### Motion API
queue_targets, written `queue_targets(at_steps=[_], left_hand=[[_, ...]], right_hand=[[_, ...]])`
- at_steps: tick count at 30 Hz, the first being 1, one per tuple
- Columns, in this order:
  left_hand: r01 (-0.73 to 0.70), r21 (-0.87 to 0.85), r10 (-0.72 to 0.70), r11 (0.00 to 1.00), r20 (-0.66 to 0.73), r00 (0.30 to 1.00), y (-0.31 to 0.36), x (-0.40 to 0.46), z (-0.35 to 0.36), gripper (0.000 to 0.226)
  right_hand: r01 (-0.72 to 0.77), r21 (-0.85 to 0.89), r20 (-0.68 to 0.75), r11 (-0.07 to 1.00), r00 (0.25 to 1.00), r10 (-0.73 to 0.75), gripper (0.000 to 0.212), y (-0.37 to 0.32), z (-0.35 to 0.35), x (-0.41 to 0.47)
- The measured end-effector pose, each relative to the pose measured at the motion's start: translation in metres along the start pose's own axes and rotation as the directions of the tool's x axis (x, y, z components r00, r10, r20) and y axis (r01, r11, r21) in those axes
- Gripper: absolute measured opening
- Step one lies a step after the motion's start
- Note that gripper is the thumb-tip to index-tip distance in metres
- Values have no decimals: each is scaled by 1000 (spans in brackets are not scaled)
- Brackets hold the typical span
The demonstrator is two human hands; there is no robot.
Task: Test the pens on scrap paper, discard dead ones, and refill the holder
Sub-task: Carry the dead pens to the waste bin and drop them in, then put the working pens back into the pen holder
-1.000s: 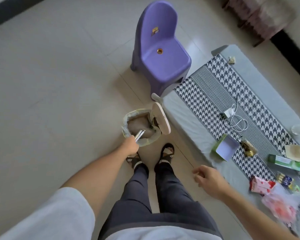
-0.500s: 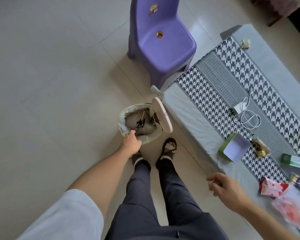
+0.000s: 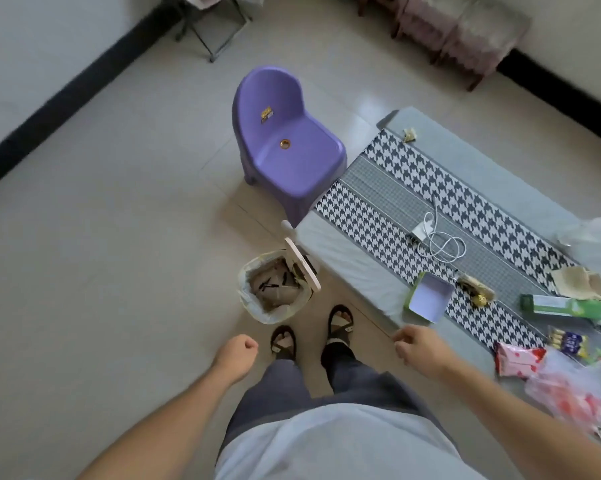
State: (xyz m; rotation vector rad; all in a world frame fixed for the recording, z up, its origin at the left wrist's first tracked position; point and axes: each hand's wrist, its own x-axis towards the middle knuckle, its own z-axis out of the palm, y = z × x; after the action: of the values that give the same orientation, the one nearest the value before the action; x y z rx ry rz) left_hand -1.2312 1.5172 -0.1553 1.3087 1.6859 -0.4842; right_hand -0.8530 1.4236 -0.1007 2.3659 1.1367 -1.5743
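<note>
Pens (image 3: 273, 285) lying dark and thin inside the small bin (image 3: 248, 303) on the floor, on top of brown crumpled waste. Bin lined with a pale plastic bag, pink lid (image 3: 302, 263) tipped up on its right side, just beside the corner of the low counter (image 3: 347, 261). Sandalled feet (image 3: 283, 337) planted just below the bin. Left hand (image 3: 236, 353) hanging near the left foot, curled into a loose fist, holding nothing visible. Right hand (image 3: 418, 346) hanging at the counter's near edge, fingers half curled, also empty. On the counter, a houndstooth runner (image 3: 396, 188) carrying a white charger with coiled cable (image 3: 435, 239), an open green tin (image 3: 428, 296) with a pale inside, a gold-wrapped item (image 3: 479, 299) beside it, a long green box (image 3: 569, 306), a pink snack packet (image 3: 517, 358) and clear bags at the right margin, blurred. Purple plastic chair (image 3: 288, 147) standing beyond the bin, touching or nearly touching the counter's far corner.
</note>
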Motion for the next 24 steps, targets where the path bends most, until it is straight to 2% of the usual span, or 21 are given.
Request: queue_targets(at_steps=[5,9,14,17,20,24], left_hand=[[-178,100,173,979,51,984,35,-7,-9,18],[-364,315,313,876,201,928,60,-6,-15,16],[-530,589,367,610,383,848,80,-10,-21,16],[-582,713,326,392,484,812,98,-17,-14,18],[-618,757,315,212,546,776,124,-31,8,19],[-673,740,336,-6,635,696,163,-62,57,15]], right_hand=[[-96,151,-94,984,989,111,11,27,15,-35],[-198,428,-158,882,944,289,13,52,59,-73],[-232,689,-180,687,863,473,14,76,132,-132],[-257,802,-145,539,792,593,14,96,179,-168],[-256,901,-71,351,710,700,16,117,230,-204],[-263,958,80,112,622,779,20,139,305,-253]])
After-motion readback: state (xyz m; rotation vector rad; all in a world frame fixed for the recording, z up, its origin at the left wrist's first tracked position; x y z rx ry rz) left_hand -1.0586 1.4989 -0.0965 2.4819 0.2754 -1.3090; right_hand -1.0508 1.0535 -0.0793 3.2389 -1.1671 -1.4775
